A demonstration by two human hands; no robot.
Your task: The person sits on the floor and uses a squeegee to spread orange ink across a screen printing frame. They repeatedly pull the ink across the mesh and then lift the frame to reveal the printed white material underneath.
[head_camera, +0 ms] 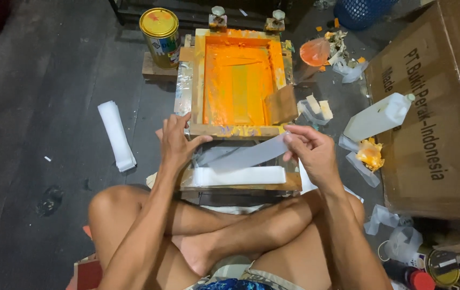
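We are holding a pale grey plastic strip (251, 156) across the low wooden printing base (241, 185) in front of our crossed legs, just under the front edge of the orange-inked screen frame (238, 80). Our right hand (310, 153) is pinching the strip's right end between thumb and fingertips, lifted a little off the base, while our left hand (175, 142) is pressing spread fingers down near its left end, against the frame's front rail. The strip is looking blank as far as we can tell, so we are judging that it is only being laid in place and that inking it is left to do. Just below it, a white strip (241, 175) is lying flat along the base. The frame is sitting tilted up at its near edge, with a brown squeegee (282, 103) leaning inside its right corner. Farther out, a stack of white strips (116, 134) is waiting on the dark floor to our left, which suggests plenty is left. A yellow-lidded paint can (160, 35) is standing beyond it, and a white plastic bottle (379, 116) is lying against a cardboard box (434, 107) on our right.
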